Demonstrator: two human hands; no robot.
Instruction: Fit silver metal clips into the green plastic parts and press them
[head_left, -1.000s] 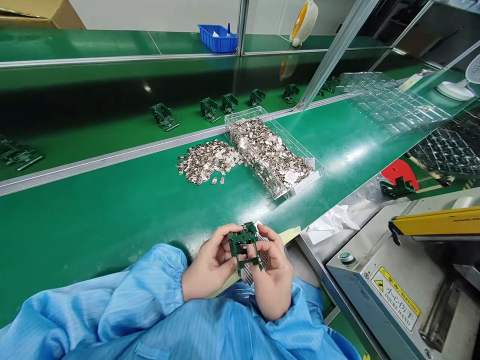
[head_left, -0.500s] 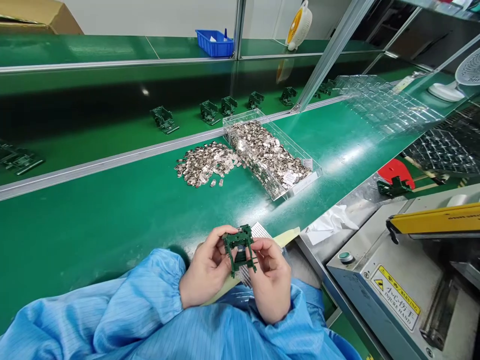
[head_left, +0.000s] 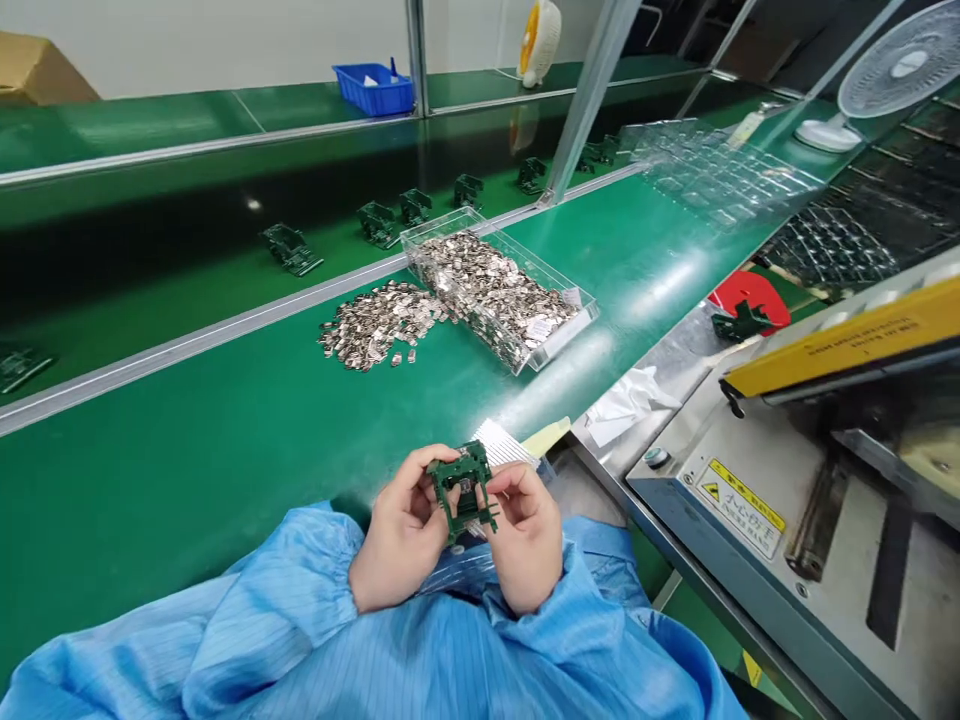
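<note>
Both hands hold a dark green plastic frame [head_left: 463, 482] with an open middle, close in front of my body. My left hand [head_left: 399, 535] grips its left side, thumb on the near face and fingers behind. On its right side, my right hand [head_left: 526, 535] pinches the frame between thumb and fingers. A small shiny piece shows inside the frame's opening; its kind is too small to make out. Just behind the hands lies a ribbed white piece [head_left: 504, 443]. Farther off, a pile of small metal pieces [head_left: 375, 325] lies beside a clear tray [head_left: 566, 345] full of the same pieces.
Several similar green frames [head_left: 291, 248] stand along the green conveyor belt. To the right is a machine with a warning label [head_left: 742, 507] and a yellow bar [head_left: 832, 340]. A red stool seat [head_left: 750, 298], clear blister trays [head_left: 720, 175] and a blue bin [head_left: 375, 92] are around.
The camera view has turned to the right, so the scene sits farther left. Both hands keep hold of the green frame, which is tilted slightly differently.
</note>
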